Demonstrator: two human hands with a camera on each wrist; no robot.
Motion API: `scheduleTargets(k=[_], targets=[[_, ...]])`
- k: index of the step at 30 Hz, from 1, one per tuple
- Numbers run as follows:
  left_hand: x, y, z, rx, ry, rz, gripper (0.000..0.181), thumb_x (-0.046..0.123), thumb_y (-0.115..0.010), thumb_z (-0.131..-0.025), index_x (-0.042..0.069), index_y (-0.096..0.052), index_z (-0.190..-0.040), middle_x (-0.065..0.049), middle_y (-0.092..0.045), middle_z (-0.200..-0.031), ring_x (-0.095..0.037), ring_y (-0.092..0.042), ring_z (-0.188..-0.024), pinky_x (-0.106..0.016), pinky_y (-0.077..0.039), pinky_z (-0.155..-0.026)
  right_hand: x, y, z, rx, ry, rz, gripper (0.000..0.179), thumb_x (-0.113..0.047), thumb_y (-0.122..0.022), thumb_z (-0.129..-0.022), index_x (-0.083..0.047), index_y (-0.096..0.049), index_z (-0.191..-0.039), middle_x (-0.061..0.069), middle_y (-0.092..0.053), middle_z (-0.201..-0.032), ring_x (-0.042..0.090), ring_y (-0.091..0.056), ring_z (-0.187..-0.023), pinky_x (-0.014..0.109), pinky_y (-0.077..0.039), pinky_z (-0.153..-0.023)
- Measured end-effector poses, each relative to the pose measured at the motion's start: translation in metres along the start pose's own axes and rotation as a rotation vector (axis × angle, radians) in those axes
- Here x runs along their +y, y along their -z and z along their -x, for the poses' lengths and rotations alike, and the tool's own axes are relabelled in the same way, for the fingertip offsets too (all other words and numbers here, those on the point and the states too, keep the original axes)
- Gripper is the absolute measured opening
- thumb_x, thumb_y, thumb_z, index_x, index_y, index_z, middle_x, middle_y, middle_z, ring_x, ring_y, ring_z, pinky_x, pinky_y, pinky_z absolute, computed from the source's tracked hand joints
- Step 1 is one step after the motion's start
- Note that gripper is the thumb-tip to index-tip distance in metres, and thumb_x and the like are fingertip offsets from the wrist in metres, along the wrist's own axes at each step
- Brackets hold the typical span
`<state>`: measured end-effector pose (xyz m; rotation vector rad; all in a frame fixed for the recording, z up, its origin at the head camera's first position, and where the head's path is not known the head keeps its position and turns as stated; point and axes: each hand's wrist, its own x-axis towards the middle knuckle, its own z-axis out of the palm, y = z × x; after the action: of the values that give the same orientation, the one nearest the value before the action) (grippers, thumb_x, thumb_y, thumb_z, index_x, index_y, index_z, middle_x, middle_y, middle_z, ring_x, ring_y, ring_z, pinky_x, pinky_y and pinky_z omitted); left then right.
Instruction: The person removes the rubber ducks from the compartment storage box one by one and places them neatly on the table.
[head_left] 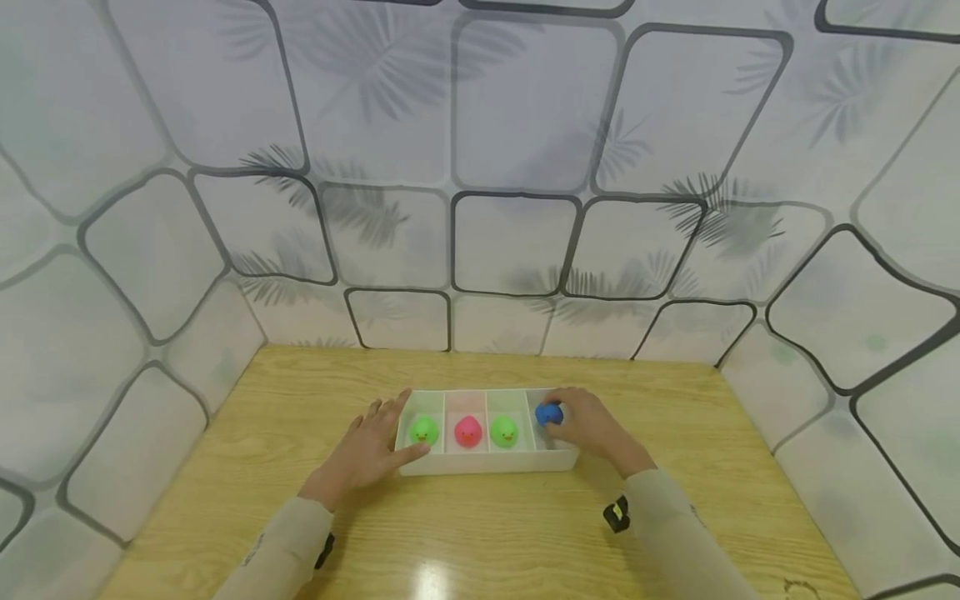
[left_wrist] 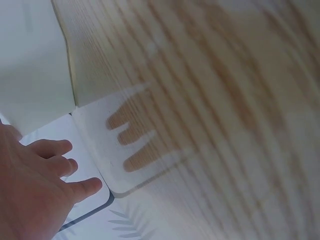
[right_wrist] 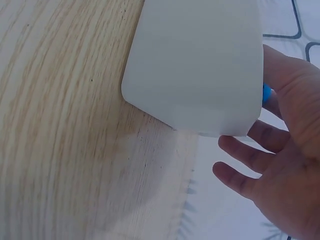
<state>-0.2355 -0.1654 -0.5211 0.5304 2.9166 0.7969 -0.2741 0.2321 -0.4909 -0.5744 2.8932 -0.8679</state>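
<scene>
A white divided box lies across the wooden table. Round toys with small orange beaks sit in its compartments: a green one at far left, a pink one, then another green one. In the rightmost compartment my right hand pinches a blue round toy between thumb and fingers; the right wrist view shows just a sliver of blue behind the box wall. My left hand rests at the box's left end with fingers spread and fairly straight, its thumb reaching over the front rim.
The wooden table runs back to a wall patterned with stone outlines and leaves. Similar walls rise on the left and right. Dark wrist devices show at both sleeves, including a black one by the right.
</scene>
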Motion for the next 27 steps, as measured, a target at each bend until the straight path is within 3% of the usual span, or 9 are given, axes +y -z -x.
scheduleTargets(k=[12, 17, 27], targets=[[-0.002, -0.003, -0.001, 0.019, -0.005, -0.004, 0.104, 0.075, -0.057, -0.096, 0.017, -0.016, -0.171, -0.025, -0.033, -0.169, -0.054, -0.023, -0.157, -0.076, -0.022, -0.12, 0.005, 0.006, 0.009, 0.176, 0.016, -0.075, 0.031, -0.022, -0.08, -0.094, -0.008, -0.078, -0.121, 0.016, -0.071, -0.125, 0.041, -0.066, -0.119, 0.062, -0.052, -0.102], [-0.003, -0.003, -0.001, 0.024, -0.011, -0.007, 0.103, 0.075, -0.057, -0.096, 0.017, -0.017, -0.171, -0.024, -0.034, -0.169, -0.054, -0.024, -0.157, -0.077, -0.023, -0.119, 0.006, 0.013, 0.012, 0.214, -0.009, -0.136, 0.042, -0.02, -0.081, -0.094, -0.003, -0.073, -0.132, 0.018, -0.07, -0.129, 0.041, -0.065, -0.121, 0.064, -0.052, -0.101], [0.001, -0.002, 0.0, 0.019, -0.004, 0.005, 0.103, 0.073, -0.059, -0.096, 0.017, -0.017, -0.171, -0.023, -0.033, -0.169, -0.054, -0.024, -0.157, -0.077, -0.022, -0.12, 0.02, 0.022, 0.018, 0.273, -0.033, -0.142, 0.04, -0.021, -0.079, -0.096, -0.007, -0.073, -0.133, 0.018, -0.068, -0.137, 0.04, -0.064, -0.124, 0.059, -0.053, -0.096]])
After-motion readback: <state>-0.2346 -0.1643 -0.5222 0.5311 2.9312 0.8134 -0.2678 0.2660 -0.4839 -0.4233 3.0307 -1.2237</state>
